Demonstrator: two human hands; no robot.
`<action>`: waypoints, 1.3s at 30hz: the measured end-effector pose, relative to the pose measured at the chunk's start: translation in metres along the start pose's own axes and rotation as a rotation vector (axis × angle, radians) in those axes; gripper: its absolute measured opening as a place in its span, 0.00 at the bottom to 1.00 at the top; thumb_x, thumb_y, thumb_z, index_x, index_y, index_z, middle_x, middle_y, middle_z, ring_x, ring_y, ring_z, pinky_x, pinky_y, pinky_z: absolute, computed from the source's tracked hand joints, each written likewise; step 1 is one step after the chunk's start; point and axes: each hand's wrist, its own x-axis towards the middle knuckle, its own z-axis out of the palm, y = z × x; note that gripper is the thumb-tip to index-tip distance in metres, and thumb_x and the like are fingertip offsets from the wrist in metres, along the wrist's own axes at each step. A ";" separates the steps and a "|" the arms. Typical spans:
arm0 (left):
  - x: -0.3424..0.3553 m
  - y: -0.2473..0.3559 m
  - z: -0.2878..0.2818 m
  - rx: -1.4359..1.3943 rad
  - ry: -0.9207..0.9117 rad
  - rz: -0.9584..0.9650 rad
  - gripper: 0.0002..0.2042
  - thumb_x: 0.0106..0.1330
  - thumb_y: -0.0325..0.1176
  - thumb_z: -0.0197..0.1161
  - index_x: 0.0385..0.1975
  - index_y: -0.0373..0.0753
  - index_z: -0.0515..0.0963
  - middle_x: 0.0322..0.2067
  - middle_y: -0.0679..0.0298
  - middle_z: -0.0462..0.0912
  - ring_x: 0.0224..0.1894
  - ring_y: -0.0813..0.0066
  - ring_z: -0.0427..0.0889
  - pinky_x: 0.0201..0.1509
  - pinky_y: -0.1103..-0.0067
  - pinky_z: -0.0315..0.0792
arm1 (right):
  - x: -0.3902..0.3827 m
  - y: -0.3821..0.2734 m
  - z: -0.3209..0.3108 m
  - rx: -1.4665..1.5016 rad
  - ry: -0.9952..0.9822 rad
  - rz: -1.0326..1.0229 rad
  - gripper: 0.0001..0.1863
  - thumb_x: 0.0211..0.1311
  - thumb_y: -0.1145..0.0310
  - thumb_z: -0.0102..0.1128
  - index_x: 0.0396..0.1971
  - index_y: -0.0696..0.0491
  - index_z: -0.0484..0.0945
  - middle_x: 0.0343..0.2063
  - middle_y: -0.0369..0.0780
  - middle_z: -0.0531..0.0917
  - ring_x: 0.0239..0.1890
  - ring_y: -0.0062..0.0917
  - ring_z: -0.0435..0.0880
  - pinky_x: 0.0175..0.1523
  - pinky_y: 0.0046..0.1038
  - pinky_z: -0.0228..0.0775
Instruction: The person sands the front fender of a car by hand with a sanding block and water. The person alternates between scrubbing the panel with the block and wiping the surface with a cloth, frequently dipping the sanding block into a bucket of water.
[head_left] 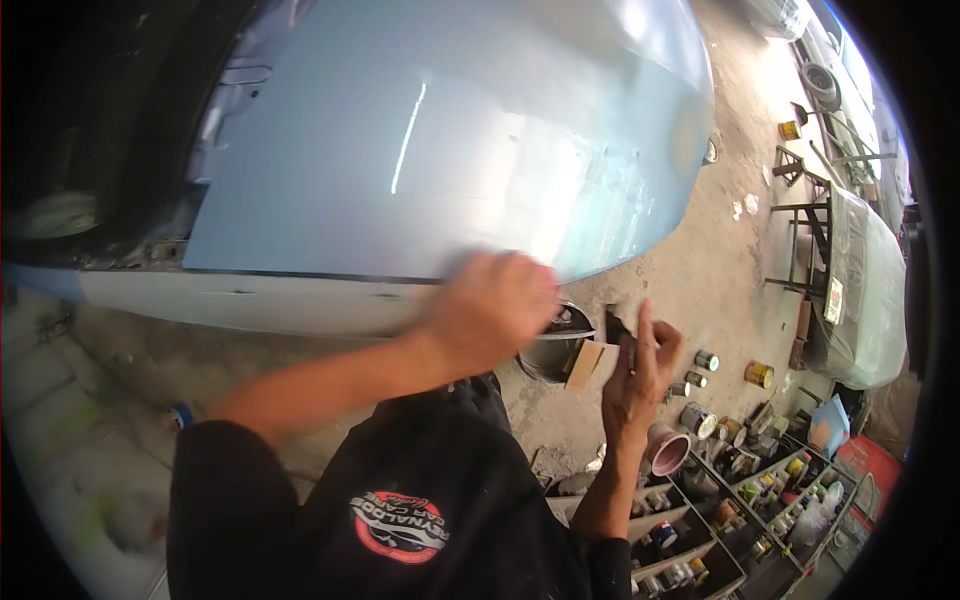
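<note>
A pale blue car hood (430,140) fills the upper middle, above a whitish fender (260,300). My left hand (490,310), smeared by motion, is curled at the hood's lower edge over the seam, with a small pinkish-red item (548,278) showing at its fingers; what this is I cannot make out. My right hand (646,370) is off the panel at the right, index finger raised, other fingers curled round a small dark object (622,337). A piece of brown cardboard (587,362) shows between my hands, near the dark wheel area.
Several paint cans (758,374) and a pink bucket (668,450) stand on the concrete floor (730,260). Shelves of containers (780,500) fill the lower right. A plastic-wrapped part (860,290) on black stands (795,240) is at the right, below other vehicle parts and a tire (820,85).
</note>
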 end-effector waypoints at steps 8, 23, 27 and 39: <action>0.024 0.069 0.046 -0.300 0.013 0.093 0.10 0.64 0.44 0.72 0.30 0.47 0.82 0.34 0.68 0.79 0.44 0.66 0.79 0.47 0.68 0.71 | -0.049 0.045 0.010 0.819 0.218 0.587 0.12 0.82 0.70 0.56 0.53 0.62 0.81 0.45 0.42 0.88 0.45 0.25 0.87 0.51 0.26 0.81; -0.093 -0.106 -0.128 0.340 0.312 -0.224 0.11 0.62 0.29 0.79 0.33 0.38 0.80 0.33 0.60 0.81 0.36 0.60 0.76 0.42 0.68 0.69 | -0.038 -0.052 0.144 0.612 0.324 -0.234 0.28 0.58 0.88 0.65 0.61 0.63 0.80 0.65 0.56 0.81 0.66 0.49 0.83 0.67 0.40 0.79; -0.092 -0.108 -0.128 0.371 0.291 -0.215 0.10 0.63 0.29 0.78 0.33 0.37 0.80 0.32 0.60 0.80 0.36 0.60 0.76 0.42 0.68 0.69 | -0.058 -0.066 0.162 0.500 0.230 -0.308 0.35 0.60 0.87 0.61 0.71 0.69 0.68 0.73 0.65 0.67 0.76 0.59 0.68 0.76 0.52 0.66; -0.094 -0.113 -0.127 0.410 0.313 -0.228 0.10 0.63 0.31 0.77 0.33 0.38 0.80 0.31 0.61 0.80 0.34 0.59 0.75 0.41 0.68 0.68 | -0.044 -0.033 0.101 1.082 0.106 0.049 0.13 0.82 0.71 0.52 0.54 0.60 0.82 0.62 0.51 0.84 0.67 0.40 0.82 0.71 0.43 0.72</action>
